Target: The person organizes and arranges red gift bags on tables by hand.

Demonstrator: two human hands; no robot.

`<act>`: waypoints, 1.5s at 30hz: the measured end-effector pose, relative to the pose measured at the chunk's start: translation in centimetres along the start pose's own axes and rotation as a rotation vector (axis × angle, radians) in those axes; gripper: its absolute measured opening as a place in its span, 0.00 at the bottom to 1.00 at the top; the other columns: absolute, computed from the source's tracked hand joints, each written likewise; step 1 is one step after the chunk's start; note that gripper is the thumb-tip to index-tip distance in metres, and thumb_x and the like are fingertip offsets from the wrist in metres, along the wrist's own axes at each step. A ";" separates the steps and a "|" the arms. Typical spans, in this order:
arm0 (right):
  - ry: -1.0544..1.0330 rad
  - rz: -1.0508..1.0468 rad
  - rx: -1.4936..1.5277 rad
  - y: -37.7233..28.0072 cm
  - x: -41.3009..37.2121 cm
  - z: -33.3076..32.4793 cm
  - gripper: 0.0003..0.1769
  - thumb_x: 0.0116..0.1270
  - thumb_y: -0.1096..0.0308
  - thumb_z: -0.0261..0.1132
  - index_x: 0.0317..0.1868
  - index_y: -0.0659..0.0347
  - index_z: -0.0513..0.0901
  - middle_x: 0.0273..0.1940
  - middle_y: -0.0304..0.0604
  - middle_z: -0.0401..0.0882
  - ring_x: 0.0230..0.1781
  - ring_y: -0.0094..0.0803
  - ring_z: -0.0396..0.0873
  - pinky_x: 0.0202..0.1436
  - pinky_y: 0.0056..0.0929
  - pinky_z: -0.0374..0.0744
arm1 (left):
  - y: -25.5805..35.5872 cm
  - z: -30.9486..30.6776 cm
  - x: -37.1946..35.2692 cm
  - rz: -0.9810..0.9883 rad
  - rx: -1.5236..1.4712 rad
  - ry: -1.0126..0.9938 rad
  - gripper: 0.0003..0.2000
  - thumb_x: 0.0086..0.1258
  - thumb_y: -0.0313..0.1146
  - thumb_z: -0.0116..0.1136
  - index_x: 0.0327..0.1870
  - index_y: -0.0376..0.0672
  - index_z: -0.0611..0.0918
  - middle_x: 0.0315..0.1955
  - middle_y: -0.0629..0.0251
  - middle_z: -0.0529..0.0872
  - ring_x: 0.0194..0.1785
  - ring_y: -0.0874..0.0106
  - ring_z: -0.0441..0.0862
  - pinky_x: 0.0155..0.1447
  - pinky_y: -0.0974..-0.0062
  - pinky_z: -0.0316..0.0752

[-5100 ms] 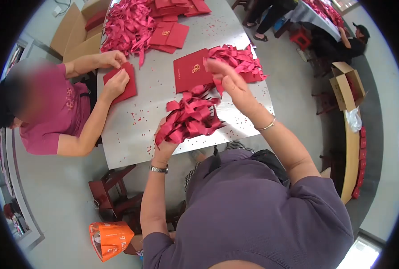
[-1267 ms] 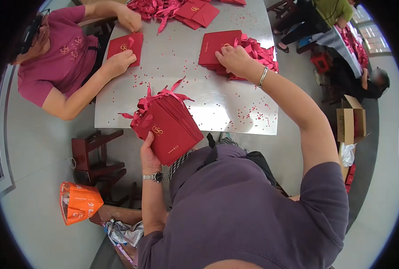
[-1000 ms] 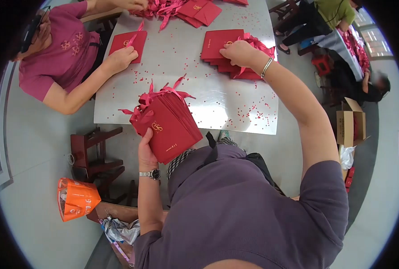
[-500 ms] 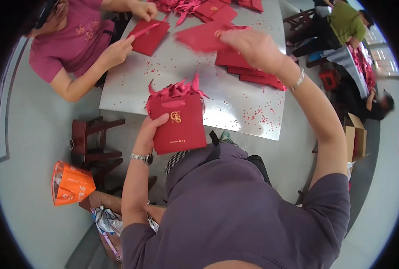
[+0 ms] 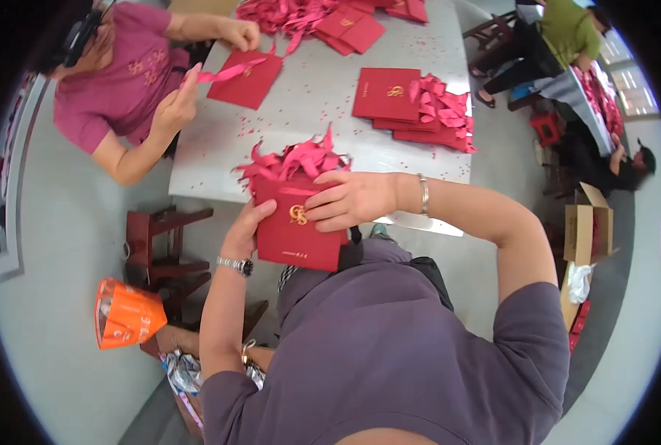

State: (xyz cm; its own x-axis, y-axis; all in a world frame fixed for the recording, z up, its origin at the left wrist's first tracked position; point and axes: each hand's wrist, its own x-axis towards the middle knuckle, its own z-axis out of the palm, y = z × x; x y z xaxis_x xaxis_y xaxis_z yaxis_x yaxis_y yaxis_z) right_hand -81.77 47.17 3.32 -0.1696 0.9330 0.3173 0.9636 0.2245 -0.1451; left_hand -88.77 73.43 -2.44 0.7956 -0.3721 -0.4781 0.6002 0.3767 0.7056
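A stack of red paper gift bags with gold lettering leans over the near edge of the table, pink ribbons bunched along its top. My left hand grips the stack at its left side, thumb across the front. From the right, my right hand closes over the other side, its fingers laid across the front beside the gold logo and its thumb hidden. Farther back on the right lies another pile of red gift bags, its ribbons toward the right.
Red confetti dots the metal table. Across it, a person in a pink shirt handles a ribbon over a red bag. More bags and ribbons lie at the back. Stools and an orange bag stand left, a cardboard box right.
My right hand has come down from over the far pile to the stack in my left hand. The red bag it carried no longer shows there. The other person's ribbon hand has moved left.
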 end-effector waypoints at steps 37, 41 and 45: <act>0.121 0.495 -0.080 -3.8 -2.6 2.6 0.19 0.55 0.70 0.58 0.50 0.56 0.78 0.57 0.40 0.75 0.63 0.35 0.68 0.61 0.41 0.67 | 0.4 0.9 0.0 0.060 0.161 0.125 0.28 0.58 0.30 0.65 0.60 0.38 0.67 0.52 0.60 0.77 0.51 0.70 0.78 0.57 0.72 0.73; 0.738 1.340 0.181 -5.8 -1.6 6.5 0.39 0.64 0.58 0.59 0.71 0.59 0.53 0.68 0.55 0.56 0.69 0.47 0.58 0.70 0.40 0.58 | 0.0 1.0 0.4 0.083 0.181 0.109 0.28 0.58 0.29 0.63 0.60 0.37 0.67 0.52 0.61 0.77 0.51 0.70 0.78 0.56 0.72 0.73; 1.145 1.233 1.269 -4.8 1.0 5.8 0.48 0.65 0.53 0.61 0.72 0.63 0.41 0.69 0.53 0.52 0.70 0.38 0.52 0.72 0.34 0.54 | -0.4 1.7 0.8 0.204 0.099 0.078 0.26 0.60 0.27 0.61 0.60 0.38 0.67 0.52 0.62 0.77 0.52 0.70 0.77 0.57 0.72 0.73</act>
State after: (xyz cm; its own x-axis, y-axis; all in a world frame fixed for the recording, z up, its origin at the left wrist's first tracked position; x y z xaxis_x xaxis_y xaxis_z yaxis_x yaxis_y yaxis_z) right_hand -87.73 48.62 -1.10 0.9411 0.2767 -0.1942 -0.2674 0.2578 -0.9285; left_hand -88.54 71.50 -2.24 0.9056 -0.2292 -0.3568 0.4188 0.3511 0.8374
